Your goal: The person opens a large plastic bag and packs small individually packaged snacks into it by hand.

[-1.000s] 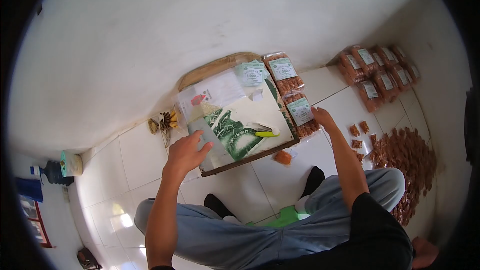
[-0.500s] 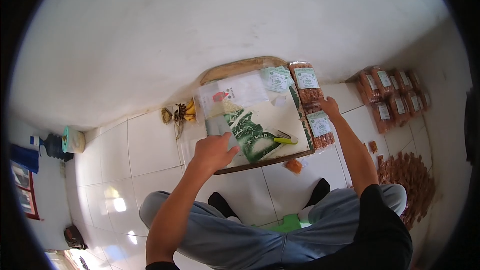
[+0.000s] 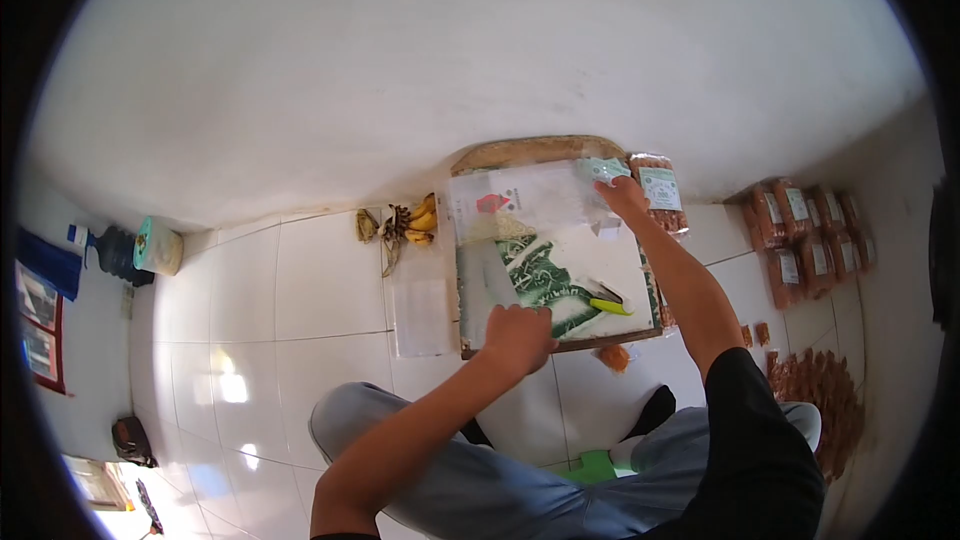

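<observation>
In the head view, the right hand [image 3: 625, 196] has moved from the clear plastic packs of brown snacks [image 3: 660, 190] to the pale green printed paper labels [image 3: 601, 169], touching them. These lie overlapping at the far right corner of the low wooden-edged table [image 3: 590, 344]. The left hand [image 3: 520, 337], fingers curled, has shifted rightward along its near edge. The hands are well apart; whether either grips anything, I cannot tell.

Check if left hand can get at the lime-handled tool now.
Probably yes: the left hand is at the near edge of the work surface, the lime-handled tool lies uncovered to its right, nothing visible between. Whether that hand holds something is unclear.
</observation>
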Available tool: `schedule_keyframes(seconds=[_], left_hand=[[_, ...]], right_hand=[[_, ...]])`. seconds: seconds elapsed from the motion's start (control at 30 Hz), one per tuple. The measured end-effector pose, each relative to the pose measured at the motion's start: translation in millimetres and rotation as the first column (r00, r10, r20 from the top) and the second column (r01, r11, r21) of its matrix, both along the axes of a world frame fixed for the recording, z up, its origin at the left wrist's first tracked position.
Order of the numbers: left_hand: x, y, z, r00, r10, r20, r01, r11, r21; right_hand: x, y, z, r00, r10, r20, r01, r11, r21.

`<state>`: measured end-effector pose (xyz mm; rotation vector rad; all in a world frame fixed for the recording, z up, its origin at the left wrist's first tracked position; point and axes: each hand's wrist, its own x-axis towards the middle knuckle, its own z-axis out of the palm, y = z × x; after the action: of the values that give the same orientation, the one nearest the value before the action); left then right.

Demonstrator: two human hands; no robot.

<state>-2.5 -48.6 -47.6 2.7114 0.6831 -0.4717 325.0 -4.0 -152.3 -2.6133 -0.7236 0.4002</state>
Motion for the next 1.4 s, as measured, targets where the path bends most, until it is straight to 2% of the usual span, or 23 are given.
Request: schedule_keyframes(seconds=[0.03, 0.1, 0.13, 0.2, 0.27, 0.33, 0.37, 0.43, 0.53, 0.7, 0.8, 0.83, 0.9, 0.93, 0.97, 1.03, 1.1, 1.13, 1.17, 1.23, 1.3, 1.37, 1.4], left_hand=[[0, -2, 0, 1.000, 0.002, -0.002, -0.002, 1.000, -0.020], [-2, -3, 1, 1.000, 0.025, 0.012, -0.025, 0.999, -0.040], [-4, -3, 1, 0.999, 0.021, 0.030, -0.020, 0.999, -0.049], [-7, -3, 1, 0.998, 0.026, 0.054, -0.023, 0.997, -0.067], [-9, -2, 0, 0.996, 0.024, 0.090, -0.021, 0.999, -0.035], [-9, -1, 1, 0.995, 0.026, 0.097, -0.022, 0.999, -0.041], [-9, 0, 2, 0.994, 0.023, 0.103, -0.019, 0.999, -0.037], [-9, -1, 4, 0.993, 0.030, 0.115, -0.026, 0.999, -0.038], [-7, -2, 1, 0.991, 0.031, 0.126, -0.025, 0.999, -0.045], [-5, 0, 11, 0.995, 0.005, 0.103, -0.002, 1.000, -0.028], [-11, 14, 24, 0.986, 0.033, 0.161, -0.030, 0.999, -0.021], [-11, 23, 29, 0.968, 0.098, 0.229, -0.103, 0.995, 0.009], [-15, 43, 45, 0.900, 0.241, 0.363, -0.276, 0.960, 0.047], [-19, 53, 55, 0.848, 0.314, 0.426, -0.370, 0.928, 0.053], [-24, 66, 60, 0.805, 0.352, 0.478, -0.410, 0.912, 0.018], [-32, 83, 65, 0.761, 0.385, 0.523, -0.440, 0.898, -0.020], [-34, 92, 59, 0.622, 0.341, 0.705, -0.349, 0.927, -0.141], [-30, 92, 61, 0.589, 0.429, 0.684, -0.254, 0.903, -0.348], [-26, 88, 61, 0.594, 0.423, 0.684, -0.244, 0.905, -0.348], [-11, 77, 61, 0.562, 0.487, 0.668, 0.064, 0.780, -0.623], [3, 63, 62, 0.556, 0.468, 0.687, 0.167, 0.747, -0.644], [14, 50, 64, 0.620, 0.452, 0.642, 0.371, 0.551, -0.747], [15, 36, 67, 0.556, 0.495, 0.668, 0.402, 0.544, -0.737]], right_hand=[[3, 4, -1, 0.998, -0.025, -0.064, 0.023, 0.999, -0.035], [14, 13, -17, 0.998, -0.060, -0.018, 0.060, 0.998, -0.013], [32, 16, -35, 0.998, 0.018, -0.060, -0.015, 0.999, 0.047], [33, 19, -41, 0.996, -0.031, -0.082, 0.051, 0.966, 0.254], [58, 25, -56, 0.993, 0.015, -0.117, 0.024, 0.946, 0.322], [54, 24, -42, 0.979, 0.104, -0.173, -0.007, 0.876, 0.483], [52, 24, -35, 0.980, 0.107, -0.167, -0.013, 0.876, 0.482], [34, 23, -3, 0.949, 0.246, -0.199, -0.074, 0.783, 0.618], [17, 26, 40, 0.960, 0.275, -0.049, -0.187, 0.763, 0.619], [-22, 29, 131, 0.915, 0.389, -0.107, -0.216, 0.697, 0.684], [-46, 21, 185, 0.811, 0.576, -0.104, -0.351, 0.621, 0.701], [-52, 14, 204, 0.813, 0.574, -0.097, -0.352, 0.618, 0.703], [-63, 0, 237, 0.704, 0.709, 0.027, -0.566, 0.539, 0.624], [-75, -10, 258, 0.688, 0.725, 0.026, -0.587, 0.535, 0.607], [-84, -20, 276, 0.693, 0.721, 0.024, -0.582, 0.539, 0.609], [-99, -40, 309, 0.562, 0.824, 0.074, -0.733, 0.456, 0.504], [-112, -57, 335, 0.512, 0.856, 0.068, -0.768, 0.421, 0.483], [-118, -64, 345, 0.455, 0.888, 0.068, -0.805, 0.377, 0.458], [-122, -69, 354, 0.465, 0.883, 0.068, -0.801, 0.386, 0.458], [-125, -77, 368, 0.418, 0.898, 0.139, -0.845, 0.328, 0.423], [-120, -81, 374, 0.442, 0.883, 0.160, -0.846, 0.351, 0.402], [-112, -82, 373, 0.443, 0.869, 0.219, -0.851, 0.330, 0.409], [-106, -82, 371, 0.473, 0.856, 0.210, -0.834, 0.358, 0.419]])
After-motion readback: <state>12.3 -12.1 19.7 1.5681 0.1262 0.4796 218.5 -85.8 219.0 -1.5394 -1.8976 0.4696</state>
